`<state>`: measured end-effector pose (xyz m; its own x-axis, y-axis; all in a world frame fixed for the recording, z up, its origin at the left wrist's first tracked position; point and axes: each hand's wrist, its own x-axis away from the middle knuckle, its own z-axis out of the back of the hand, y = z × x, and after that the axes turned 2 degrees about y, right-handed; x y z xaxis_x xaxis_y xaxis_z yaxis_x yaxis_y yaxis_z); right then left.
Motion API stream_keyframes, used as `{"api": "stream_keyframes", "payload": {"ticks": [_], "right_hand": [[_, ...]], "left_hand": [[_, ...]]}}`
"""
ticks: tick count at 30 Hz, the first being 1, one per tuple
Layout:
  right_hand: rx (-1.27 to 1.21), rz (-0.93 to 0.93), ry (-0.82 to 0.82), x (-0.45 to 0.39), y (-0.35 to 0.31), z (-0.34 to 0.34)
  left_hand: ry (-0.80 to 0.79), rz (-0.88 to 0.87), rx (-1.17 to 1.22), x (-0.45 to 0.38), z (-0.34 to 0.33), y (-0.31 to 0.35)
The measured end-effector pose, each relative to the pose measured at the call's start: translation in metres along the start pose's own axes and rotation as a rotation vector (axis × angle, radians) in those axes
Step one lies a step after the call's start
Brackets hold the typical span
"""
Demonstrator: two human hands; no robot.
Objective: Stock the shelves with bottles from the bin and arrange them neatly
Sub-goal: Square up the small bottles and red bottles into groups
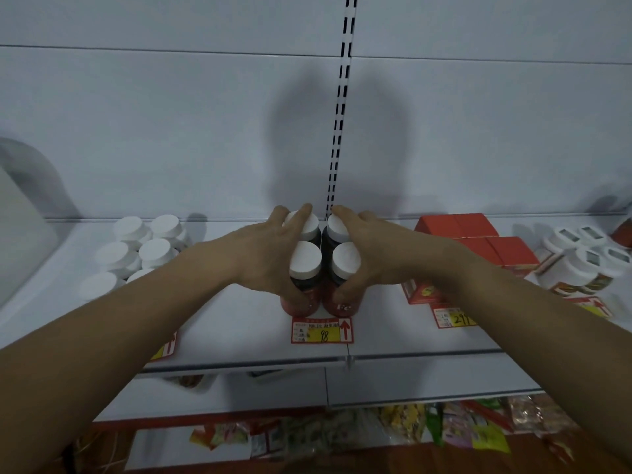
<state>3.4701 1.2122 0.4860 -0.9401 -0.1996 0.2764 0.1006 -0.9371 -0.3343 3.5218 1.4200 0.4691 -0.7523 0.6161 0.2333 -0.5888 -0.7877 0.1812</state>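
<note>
Several dark bottles with white caps and red labels (pixel 306 260) stand in a tight block at the middle of the white shelf (pixel 239 323). My left hand (pixel 270 254) wraps the left side of the block, fingers over the back cap, thumb on the front label. My right hand (pixel 372 251) mirrors it on the right side, thumb pressing the front right bottle (pixel 345 261). Both hands squeeze the bottles together. The bin is out of view.
A cluster of white-capped bottles (pixel 136 248) stands at the left. Red boxes (pixel 478 241) and white jars (pixel 581 258) stand at the right. Price tags (pixel 321 331) line the shelf edge. Colourful packets (pixel 444 429) fill the lower shelf.
</note>
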Motion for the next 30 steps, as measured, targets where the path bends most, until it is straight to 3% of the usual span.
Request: {"api": "stream_keyframes", "payload": {"ticks": [7, 17, 24, 30], "right_hand": [[0.034, 0.034, 0.010, 0.015, 0.005, 0.029], [0.248, 0.217, -0.035, -0.001, -0.034, 0.048], [0.209, 0.396, -0.021, -0.018, -0.096, 0.022], [0.111, 0.451, 0.031, -0.037, -0.143, -0.012]], "left_hand": [[0.027, 0.019, -0.016, 0.026, 0.021, -0.014], [0.131, 0.278, -0.182, 0.097, 0.045, -0.040], [0.152, 0.468, -0.158, 0.171, 0.044, -0.080], [0.154, 0.438, -0.055, 0.197, 0.028, -0.134]]}}
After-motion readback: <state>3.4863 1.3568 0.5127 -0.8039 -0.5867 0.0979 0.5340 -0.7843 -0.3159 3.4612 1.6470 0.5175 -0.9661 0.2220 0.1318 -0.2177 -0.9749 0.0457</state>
